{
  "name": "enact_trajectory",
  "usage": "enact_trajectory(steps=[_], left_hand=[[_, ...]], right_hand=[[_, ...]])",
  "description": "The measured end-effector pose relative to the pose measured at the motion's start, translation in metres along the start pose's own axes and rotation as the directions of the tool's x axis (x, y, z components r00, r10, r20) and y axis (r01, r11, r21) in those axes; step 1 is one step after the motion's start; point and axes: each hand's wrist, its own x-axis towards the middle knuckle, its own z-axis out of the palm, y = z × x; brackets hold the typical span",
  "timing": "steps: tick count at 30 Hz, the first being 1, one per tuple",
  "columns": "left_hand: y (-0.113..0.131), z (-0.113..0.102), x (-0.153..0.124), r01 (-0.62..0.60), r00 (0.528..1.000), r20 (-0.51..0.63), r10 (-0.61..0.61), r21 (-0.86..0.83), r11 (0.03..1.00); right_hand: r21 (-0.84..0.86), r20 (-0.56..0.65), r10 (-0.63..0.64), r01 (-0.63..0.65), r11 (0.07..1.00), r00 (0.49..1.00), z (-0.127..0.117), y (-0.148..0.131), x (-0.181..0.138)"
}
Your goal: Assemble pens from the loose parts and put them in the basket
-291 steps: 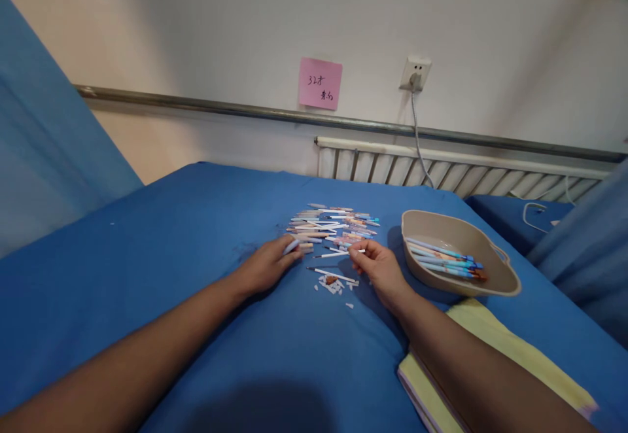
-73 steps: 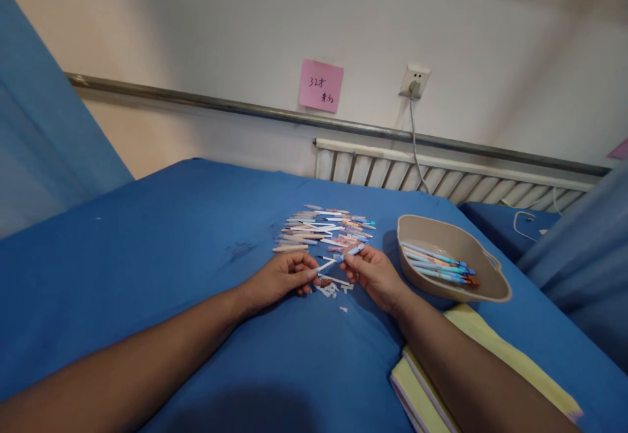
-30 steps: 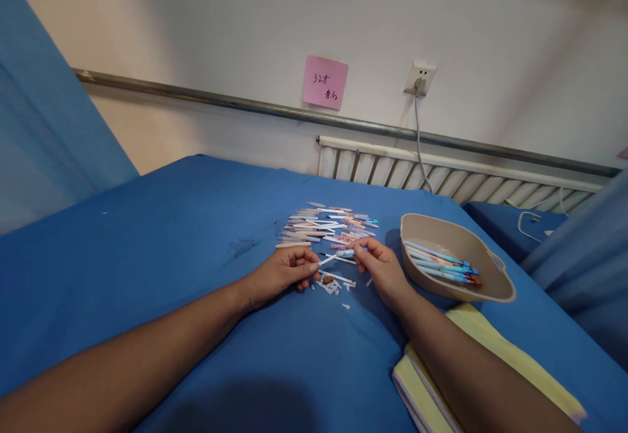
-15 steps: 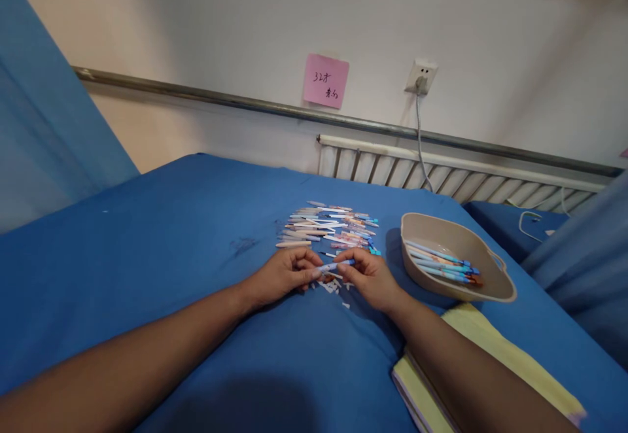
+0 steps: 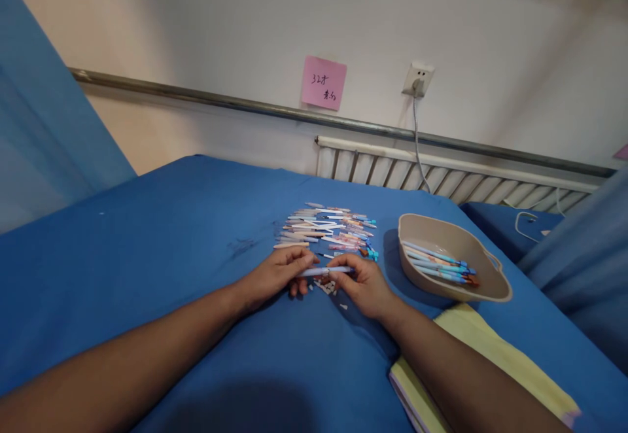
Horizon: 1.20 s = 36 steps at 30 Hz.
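Note:
My left hand (image 5: 276, 275) and my right hand (image 5: 358, 284) meet over the blue cloth, both pinched on one slim pale-blue pen (image 5: 322, 270) that lies level between them. Just behind the hands lies a spread of several loose pens and pen parts (image 5: 328, 228). Small white and brown bits (image 5: 326, 284) sit on the cloth under the held pen. To the right stands a beige tray (image 5: 492, 284) with several blue pens (image 5: 439, 263) in it.
A yellow pad (image 5: 495, 354) lies under my right forearm at the cloth's near right edge. A radiator (image 5: 441, 174), a wall socket with a cable (image 5: 417, 78) and a pink note (image 5: 323, 82) are at the back wall. Blue drapes hang left and right.
My hands have drawn together and slightly nearer to me. The thin white refill seen between them earlier has gone into the blue barrel, which both hands now hold level.

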Motion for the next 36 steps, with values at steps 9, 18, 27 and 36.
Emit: enact_trajectory(steps=[9, 18, 27, 36], left_hand=[[0.006, 0.001, -0.003, 0.005, 0.995, -0.102, -0.009, -0.042, 0.999], [-0.002, -0.001, 0.000, 0.030, 0.996, -0.077, -0.039, -0.118, 0.993], [-0.002, 0.000, 0.000, 0.049, 0.998, -0.040, -0.050, -0.046, 0.998], [0.008, 0.001, -0.005, -0.157, 0.987, 0.056, 0.148, 0.269, 0.950]], right_hand=[[0.018, -0.058, 0.033, -0.032, 0.999, 0.998, -0.002, 0.000, 0.001], [-0.096, -0.104, -0.021, 0.011, 0.995, 0.994, -0.005, 0.000, 0.001], [-0.101, -0.114, -0.025, 0.014, 0.995, 0.993, -0.005, -0.001, 0.001], [-0.082, -0.102, -0.035, 0.027, 0.996, 0.994, -0.004, -0.003, 0.001]])
